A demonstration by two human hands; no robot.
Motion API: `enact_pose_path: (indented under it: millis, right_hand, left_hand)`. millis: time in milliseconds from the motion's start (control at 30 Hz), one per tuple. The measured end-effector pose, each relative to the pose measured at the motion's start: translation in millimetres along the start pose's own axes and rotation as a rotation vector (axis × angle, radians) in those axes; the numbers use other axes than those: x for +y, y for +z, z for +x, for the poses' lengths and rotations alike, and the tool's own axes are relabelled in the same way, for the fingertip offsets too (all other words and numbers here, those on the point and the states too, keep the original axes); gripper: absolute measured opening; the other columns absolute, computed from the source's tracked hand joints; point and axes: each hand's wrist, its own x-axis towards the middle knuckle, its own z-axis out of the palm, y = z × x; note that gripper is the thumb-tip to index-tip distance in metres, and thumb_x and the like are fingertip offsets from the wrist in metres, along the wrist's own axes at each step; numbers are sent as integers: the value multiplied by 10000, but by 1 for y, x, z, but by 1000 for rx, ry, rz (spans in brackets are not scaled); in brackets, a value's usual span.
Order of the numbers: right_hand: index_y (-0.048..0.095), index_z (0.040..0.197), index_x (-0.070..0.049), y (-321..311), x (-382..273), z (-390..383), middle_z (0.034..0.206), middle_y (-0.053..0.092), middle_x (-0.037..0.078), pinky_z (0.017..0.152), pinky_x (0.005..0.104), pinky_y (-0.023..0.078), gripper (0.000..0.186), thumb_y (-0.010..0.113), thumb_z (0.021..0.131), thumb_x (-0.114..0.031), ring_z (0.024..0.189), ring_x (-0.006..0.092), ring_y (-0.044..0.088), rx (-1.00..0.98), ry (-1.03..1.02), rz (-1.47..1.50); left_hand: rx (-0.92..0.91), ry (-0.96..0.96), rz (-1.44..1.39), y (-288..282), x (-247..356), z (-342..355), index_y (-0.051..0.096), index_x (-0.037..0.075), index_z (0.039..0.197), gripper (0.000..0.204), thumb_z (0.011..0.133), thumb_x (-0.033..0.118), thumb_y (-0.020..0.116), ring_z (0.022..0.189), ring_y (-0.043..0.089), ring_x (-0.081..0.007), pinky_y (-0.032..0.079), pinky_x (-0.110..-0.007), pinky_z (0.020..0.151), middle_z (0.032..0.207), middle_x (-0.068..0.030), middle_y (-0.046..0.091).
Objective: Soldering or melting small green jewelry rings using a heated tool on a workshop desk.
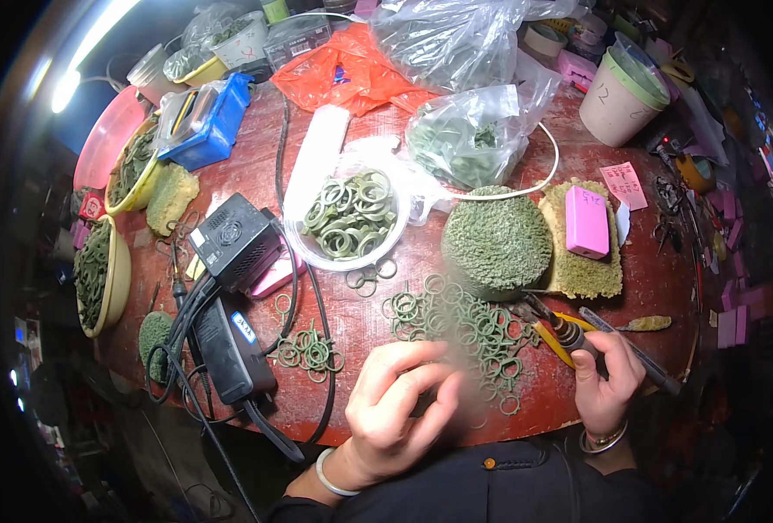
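My left hand (pixel 399 405) is in front of the table edge, fingers curled together; a hazy blur beside the fingertips hides what they hold, if anything. At the right, my right hand (pixel 609 379) closes round a dark pen-like tool (pixel 569 331) whose tip points up and left. Just beyond both hands lies a loose spread of thin green rings (pixel 482 327). A smaller cluster of green rings (pixel 309 350) sits left of my left hand. Yellow-handled pliers (pixel 552 342) lie against the tool, partly covered by it.
A white tub (pixel 395 235) holds more green rings. A round green textured pad (pixel 498 240) stands beside a yellow sponge (pixel 591 283) bearing a pink block (pixel 586 222). At left are a black power box (pixel 234 240), a black adapter (pixel 234 357) and cables. Plastic bags (pixel 465 144) fill the back.
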Motion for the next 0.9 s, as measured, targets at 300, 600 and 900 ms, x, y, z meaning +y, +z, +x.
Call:
enact_pose_path:
  millis: [300, 600, 900]
  right_hand:
    - [650, 948, -6, -2, 1, -2, 708, 585, 97, 541, 359, 442, 305, 752, 916, -291, 580, 262, 571, -33, -41, 8]
    - [667, 940, 2, -8, -3, 2, 709, 638, 75, 507, 327, 479, 375, 750, 911, -363, 574, 225, 631, -119, -151, 73]
    - [678, 926, -11, -5, -3, 2, 729, 664, 79, 520, 327, 501, 373, 758, 898, -373, 586, 224, 650, -175, -164, 134]
  left_hand:
    - [-13, -34, -38, -1, 1, -1, 710, -1, 904, 191, 747, -14, 816, 884, 682, -279, 552, -352, 769, 999, -149, 695]
    - [-119, -333, -479, -6, -3, -7, 689, -54, 935, 57, 879, -54, 701, 975, 704, -260, 589, -353, 827, 1068, -170, 678]
    - [-130, -908, -1068, -13, 0, -2, 632, -71, 963, 118, 1005, 18, 568, 940, 723, -295, 620, -362, 809, 1053, -214, 657]
